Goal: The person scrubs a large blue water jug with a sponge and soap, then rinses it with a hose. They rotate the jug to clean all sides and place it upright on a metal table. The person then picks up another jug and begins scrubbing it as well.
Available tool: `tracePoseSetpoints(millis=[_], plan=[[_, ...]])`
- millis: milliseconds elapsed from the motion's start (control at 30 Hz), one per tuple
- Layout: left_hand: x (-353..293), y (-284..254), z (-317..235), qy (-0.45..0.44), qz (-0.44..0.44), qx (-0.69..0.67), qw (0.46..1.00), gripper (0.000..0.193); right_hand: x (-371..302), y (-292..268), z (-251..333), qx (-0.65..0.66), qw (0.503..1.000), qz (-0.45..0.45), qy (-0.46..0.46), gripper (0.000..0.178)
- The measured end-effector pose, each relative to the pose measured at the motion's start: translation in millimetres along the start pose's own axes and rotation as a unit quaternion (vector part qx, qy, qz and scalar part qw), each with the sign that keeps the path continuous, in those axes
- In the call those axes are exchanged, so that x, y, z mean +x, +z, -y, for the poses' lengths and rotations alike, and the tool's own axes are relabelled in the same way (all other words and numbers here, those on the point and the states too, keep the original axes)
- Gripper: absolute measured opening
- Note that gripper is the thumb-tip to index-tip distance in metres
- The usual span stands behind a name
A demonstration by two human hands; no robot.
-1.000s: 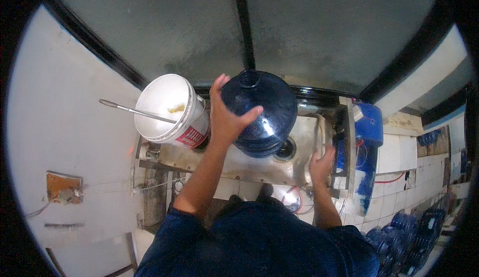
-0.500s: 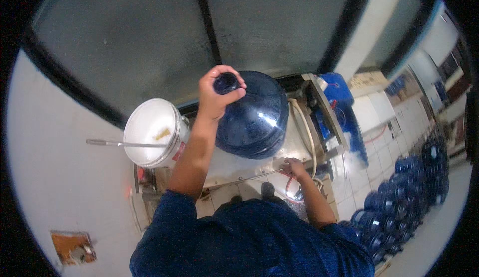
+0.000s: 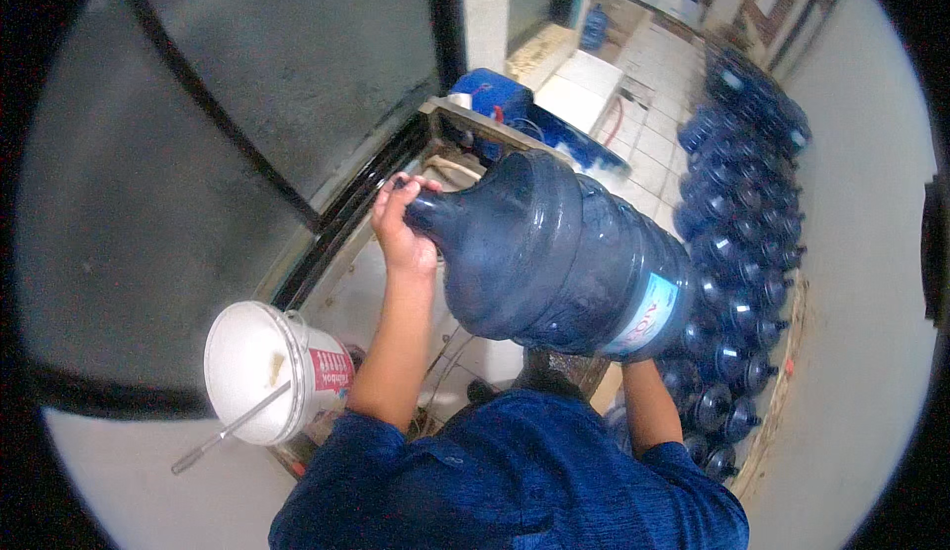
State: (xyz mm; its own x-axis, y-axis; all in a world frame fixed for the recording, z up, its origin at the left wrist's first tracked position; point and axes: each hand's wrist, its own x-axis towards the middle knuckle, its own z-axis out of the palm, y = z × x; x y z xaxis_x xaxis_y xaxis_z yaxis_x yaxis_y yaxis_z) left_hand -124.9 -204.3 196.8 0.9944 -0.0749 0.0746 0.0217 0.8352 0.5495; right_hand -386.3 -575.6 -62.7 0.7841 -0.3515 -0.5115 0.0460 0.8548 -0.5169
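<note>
Head view: your left hand (image 3: 406, 243) is wrapped around the neck of the big blue jug (image 3: 539, 263), which you hold sideways in the air, neck over the metal counter (image 3: 346, 298) and base reaching out past its right edge. Your right forearm (image 3: 651, 413) runs under the base, but the hand is hidden, so its grip cannot be told. Your likeliest trouble is a slip: the neck is narrow and the plastic looks glossy, perhaps wet, so if the base loses support it could swing down and twist out of your left fingers. Turning wide might knock the base into the stacked jugs (image 3: 737, 307), or scrape the shoulder on the raised rail (image 3: 505, 132) at the counter's right end. Mind your left elbow too; the white bucket (image 3: 315, 406) stands close by at the left end, its metal rod (image 3: 233, 427) jutting over the rim.
</note>
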Motion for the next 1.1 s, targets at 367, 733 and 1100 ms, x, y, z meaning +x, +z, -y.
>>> tracePoseSetpoints(millis=[367,733,1100], plan=[[-43.8,-52.6,257.3,-0.304,-0.185,-0.029,0.934,0.023,-204.7,-105.1,96.3,0.035,0.955,-0.192,-0.223,0.056],[-100.0,41.3,457.8,-0.401,-0.048,0.192,0.894,0.042,-247.7,-226.2,133.1,0.086,0.907,-0.317,-0.263,0.055],[-74.9,47.0,628.7,-0.508,-0.038,0.297,0.808,0.052,-100.1,-294.1,210.4,0.092,0.932,-0.307,-0.17,0.053]])
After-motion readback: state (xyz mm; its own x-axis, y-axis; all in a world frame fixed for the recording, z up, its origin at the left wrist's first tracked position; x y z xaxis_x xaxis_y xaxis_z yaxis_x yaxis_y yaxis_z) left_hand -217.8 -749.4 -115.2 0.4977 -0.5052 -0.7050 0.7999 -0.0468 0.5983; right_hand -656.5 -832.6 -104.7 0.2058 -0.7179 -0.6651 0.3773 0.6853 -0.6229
